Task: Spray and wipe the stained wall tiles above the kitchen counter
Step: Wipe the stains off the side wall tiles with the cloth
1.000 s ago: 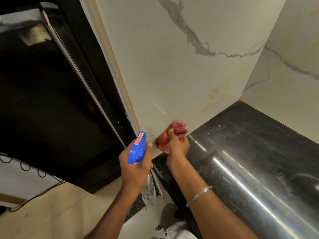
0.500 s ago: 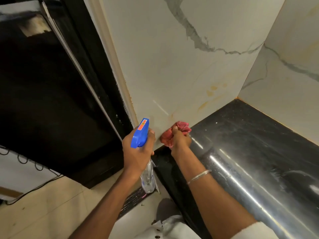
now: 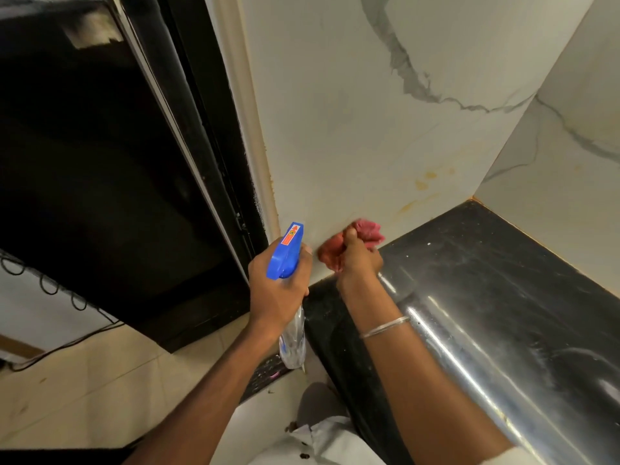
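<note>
left hand: my left hand (image 3: 278,292) is curled tight round the neck of the spray bottle (image 3: 286,251). the blue trigger head points its nozzle end at the wall, and the clear body hangs below the bench's front edge.
right hand: my right hand (image 3: 360,261) is closed on a bunched red cloth (image 3: 367,229), thumb on top. it presses the cloth against the wall tiles (image 3: 352,129) just above the back edge of the bench (image 3: 486,280), near its left end.
task target: the yellow-orange stains (image 3: 422,184) sit low on the same tile, between the cloth and the bench's far back corner.
key relation: the stains lie to the right of the right hand and slightly above it. the right hand is the nearer one; the left hand and bottle are further left. the streaks form a slanted band rising to the right, roughly parallel to the bench's back edge.
step in hand: i judge this to be wiping at the tile's lower left.
next move: the wipe should travel right along the back edge, following the band's long axis.
risk: a small wad of cloth may smear rather than lift the stains, and runoff could gather at the back edge.
</note>
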